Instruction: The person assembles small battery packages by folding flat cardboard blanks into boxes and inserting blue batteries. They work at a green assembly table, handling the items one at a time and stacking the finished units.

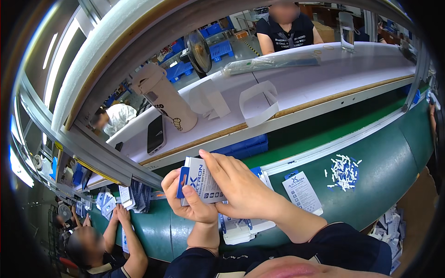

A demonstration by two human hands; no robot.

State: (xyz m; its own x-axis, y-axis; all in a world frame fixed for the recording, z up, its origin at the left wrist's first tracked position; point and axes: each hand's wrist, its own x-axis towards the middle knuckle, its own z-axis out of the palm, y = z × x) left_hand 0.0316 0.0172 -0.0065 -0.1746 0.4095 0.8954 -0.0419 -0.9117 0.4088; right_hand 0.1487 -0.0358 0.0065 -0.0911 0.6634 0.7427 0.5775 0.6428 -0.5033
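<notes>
A flat white-and-blue cardboard battery box (202, 175) with a hang-tab is held up above the green work surface. My left hand (197, 211) grips it from below and the left, the thumb across its front near the blue end. Pressed along the box's right side is my right hand (243, 187), its fingers stretched together over the edge and covering part of the print. Under my right forearm lies a stack of similar boxes (241, 236), partly hidden by my arms. Another battery box (302, 193) rests flat to the right of my right hand.
A pile of small white-and-blue pieces (344, 173) lies right on the green surface (389, 153). The raised shelf holds a tumbler (167, 99), a phone (156, 134) and a white strip loop (259, 104). At left a co-worker's hands (121, 214) are near more boxes. White pieces fill a carton (391, 231).
</notes>
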